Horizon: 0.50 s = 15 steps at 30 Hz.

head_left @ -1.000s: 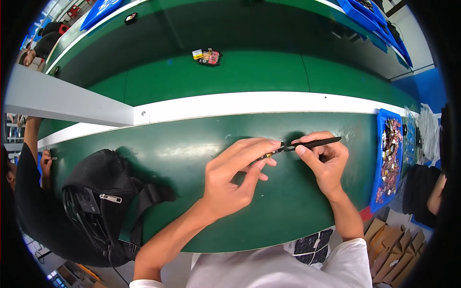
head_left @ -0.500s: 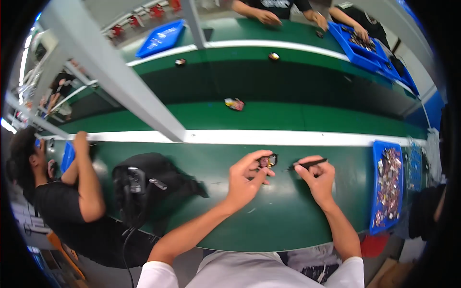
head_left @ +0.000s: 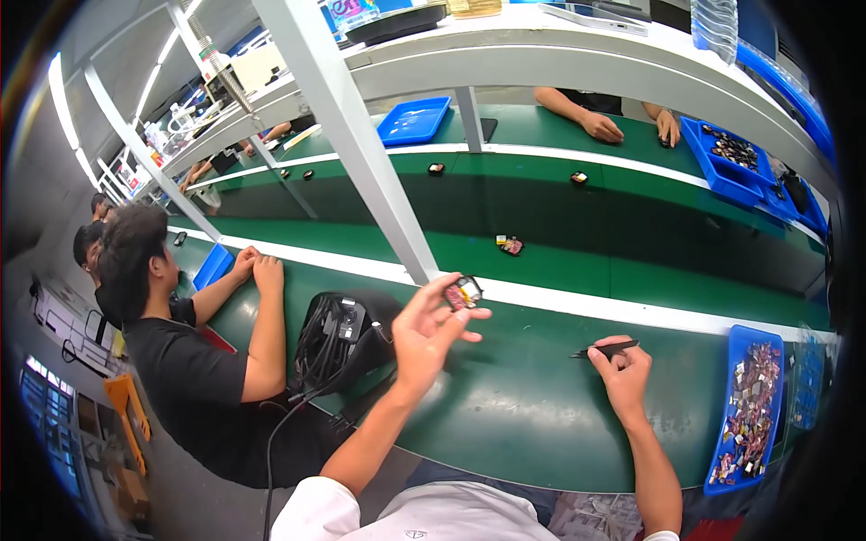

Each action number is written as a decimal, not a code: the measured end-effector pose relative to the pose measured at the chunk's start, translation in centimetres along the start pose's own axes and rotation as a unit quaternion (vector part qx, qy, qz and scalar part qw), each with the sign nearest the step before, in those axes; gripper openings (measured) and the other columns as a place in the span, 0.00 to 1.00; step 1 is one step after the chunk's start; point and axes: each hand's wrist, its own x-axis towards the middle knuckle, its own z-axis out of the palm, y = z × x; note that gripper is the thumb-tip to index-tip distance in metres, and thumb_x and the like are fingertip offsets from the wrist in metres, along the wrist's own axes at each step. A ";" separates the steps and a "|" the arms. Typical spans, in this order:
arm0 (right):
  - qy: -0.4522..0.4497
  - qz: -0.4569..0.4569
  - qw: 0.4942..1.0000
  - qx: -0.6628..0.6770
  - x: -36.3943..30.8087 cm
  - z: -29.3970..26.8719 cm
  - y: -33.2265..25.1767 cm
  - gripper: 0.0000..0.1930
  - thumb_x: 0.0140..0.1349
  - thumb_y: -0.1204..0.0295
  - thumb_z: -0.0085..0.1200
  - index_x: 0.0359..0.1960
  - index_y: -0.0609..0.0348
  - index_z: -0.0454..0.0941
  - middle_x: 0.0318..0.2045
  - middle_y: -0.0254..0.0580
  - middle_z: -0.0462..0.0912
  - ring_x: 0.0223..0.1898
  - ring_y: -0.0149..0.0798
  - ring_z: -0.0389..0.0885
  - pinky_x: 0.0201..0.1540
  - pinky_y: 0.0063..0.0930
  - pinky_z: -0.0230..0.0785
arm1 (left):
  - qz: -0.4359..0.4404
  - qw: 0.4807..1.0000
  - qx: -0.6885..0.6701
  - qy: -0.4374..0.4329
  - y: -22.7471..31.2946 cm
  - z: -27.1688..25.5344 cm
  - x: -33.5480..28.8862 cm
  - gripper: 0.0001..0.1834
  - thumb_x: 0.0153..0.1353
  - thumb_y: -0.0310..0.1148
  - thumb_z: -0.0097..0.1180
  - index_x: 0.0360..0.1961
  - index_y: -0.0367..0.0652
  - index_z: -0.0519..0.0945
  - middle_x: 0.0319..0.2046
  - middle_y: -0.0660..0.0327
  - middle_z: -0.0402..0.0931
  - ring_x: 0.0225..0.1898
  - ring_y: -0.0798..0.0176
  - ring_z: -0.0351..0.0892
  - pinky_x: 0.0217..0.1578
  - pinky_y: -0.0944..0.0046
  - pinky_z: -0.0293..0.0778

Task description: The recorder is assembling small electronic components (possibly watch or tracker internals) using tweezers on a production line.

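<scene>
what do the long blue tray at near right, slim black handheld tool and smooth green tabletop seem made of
Long blue tray: probably moulded plastic, satin, given its even colour.
Slim black tool: matte, little glint; metal or plastic, too small to tell.
Smooth green tabletop: perhaps vinyl or laminate, semi-gloss, given blurred reflections.

I can read no lettering from here — a small dark emblem (head_left: 415, 534) marks the white shirt (head_left: 469, 512); too tiny to decipher.

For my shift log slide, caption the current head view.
At a green workbench, the left hand holds a small black-framed electronic part, the right hand black tweezers.
</scene>
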 end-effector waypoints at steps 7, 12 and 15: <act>0.003 -0.020 1.000 -0.020 0.0 -0.1 0.5 0.05 0.57 0.81 0.70 0.34 0.65 0.85 0.19 0.22 0.73 0.18 0.15 0.57 0.21 0.18 0.44 | 0.015 0.998 0.003 0.064 2.2 -2.6 -0.8 0.25 0.70 0.17 0.52 0.68 0.29 0.69 0.55 0.44 0.79 0.50 0.49 0.88 0.39 0.61 0.89; 0.018 -0.017 0.999 -0.022 -0.2 0.0 -0.1 0.05 0.58 0.81 0.69 0.34 0.65 0.85 0.16 0.20 0.67 0.17 0.15 0.56 0.21 0.19 0.43 | 0.025 0.997 -0.005 0.078 2.8 -3.2 -1.0 0.25 0.69 0.17 0.52 0.67 0.29 0.70 0.54 0.45 0.80 0.49 0.49 0.89 0.38 0.62 0.89; 0.008 -0.001 1.000 -0.015 0.0 0.0 -0.4 0.05 0.58 0.81 0.69 0.34 0.65 0.84 0.16 0.20 0.66 0.18 0.15 0.56 0.22 0.19 0.43 | 0.029 0.995 0.003 0.090 2.7 -3.8 -0.7 0.24 0.69 0.17 0.52 0.66 0.30 0.72 0.52 0.46 0.81 0.47 0.51 0.89 0.37 0.63 0.89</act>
